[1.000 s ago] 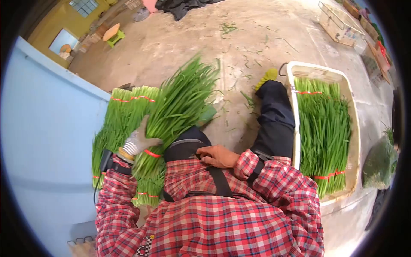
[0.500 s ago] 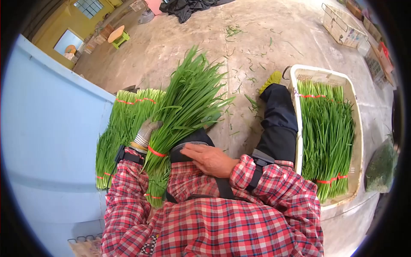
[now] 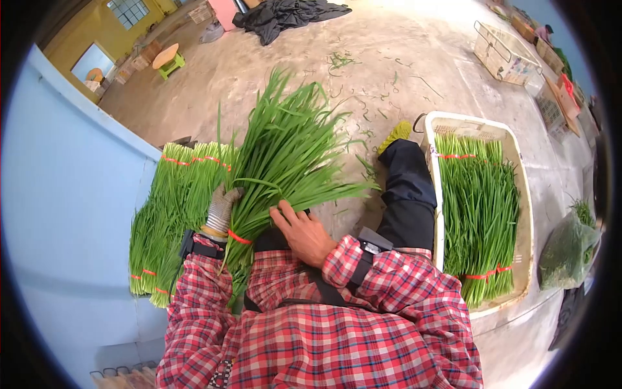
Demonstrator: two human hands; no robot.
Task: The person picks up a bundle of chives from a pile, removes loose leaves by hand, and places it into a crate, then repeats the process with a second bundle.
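My left hand, in a striped knit glove, is closed round a large bundle of garlic chives bound near its base with a red band. The leaves fan up and to the right above my lap. My bare right hand rests against the lower right side of this bundle, fingers apart and their tips at the leaves; its thumb is hidden. Left of my gloved hand lie several more banded chive bundles, beside the blue wall.
On my right stands a white plastic crate holding banded chives. A bag of greens sits beyond it. Another crate stands farther off, and leaf scraps litter the floor. A blue panel borders my left.
My right hand has moved from lying flat beside the bundle to touching its leaves with spread fingers. The leaf tips fan farther right. The view has shifted slightly.
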